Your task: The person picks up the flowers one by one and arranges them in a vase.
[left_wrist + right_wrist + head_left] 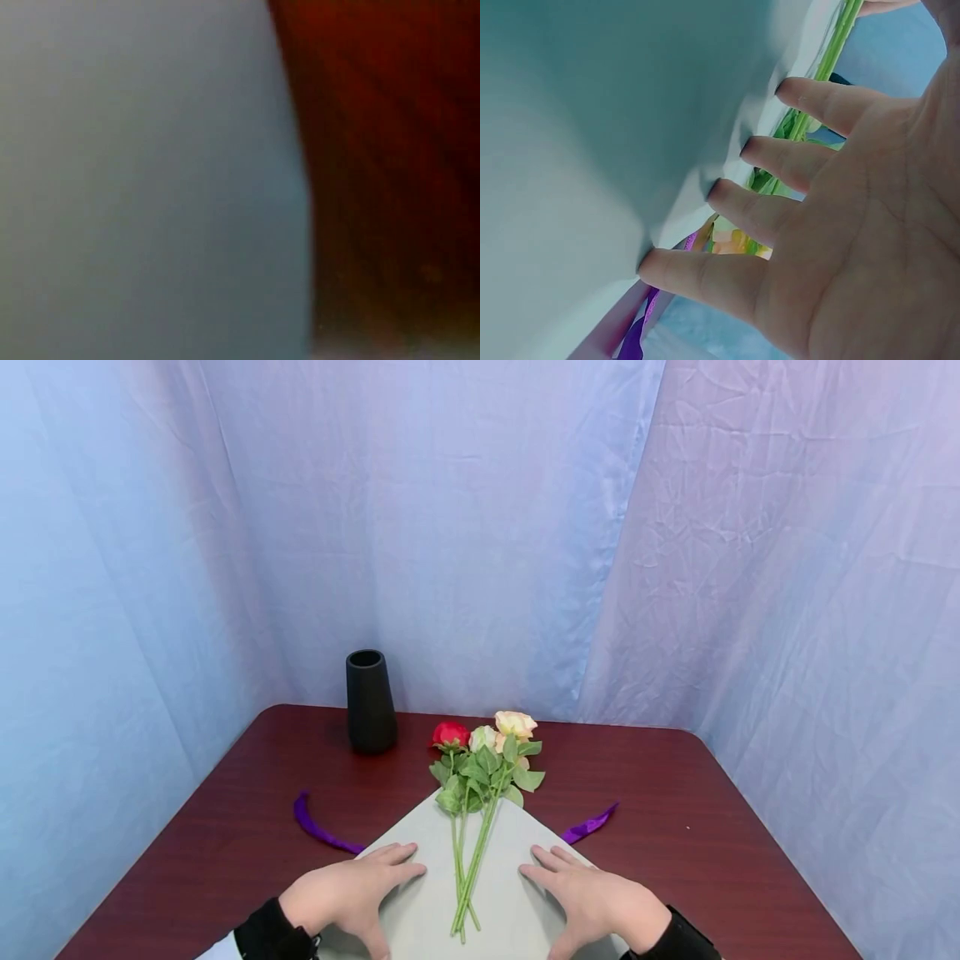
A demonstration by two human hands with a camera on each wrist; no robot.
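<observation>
Right hand (600,902) first: its fingers (727,281) are spreading out straight and the tips are pressing into the pale grey-green sheet of paper (420,910), not curling around anything. In the right wrist view you can see four fingertips denting the paper a bit, with the green stems (832,45) just past them. The left hand (348,893) is doing the same on the other side, fingers lying flat and relaxed on the paper, thumb pointing back toward the person, gripping nothing. The left wrist view is just a blur of paper edge against the table (390,180), so no finger detail there.

Between the two hands the flowers (480,768) are lying on the paper, stems (468,877) running down the middle toward the person, touching neither hand. The heads are sticking out past the paper's far corner onto the bare table: a red rose (450,733), a peach one (514,723) and a whitish one between them, with leaves underneath.

A purple ribbon (318,828) is poking out from under the paper on both sides. A black vase (370,702) is standing upright at the back of the dark red-brown table (712,827), left of the flower heads and apart from them. Wrinkly pale blue cloth (480,527) is hanging all around. Dark sleeves are covering both wrists.
</observation>
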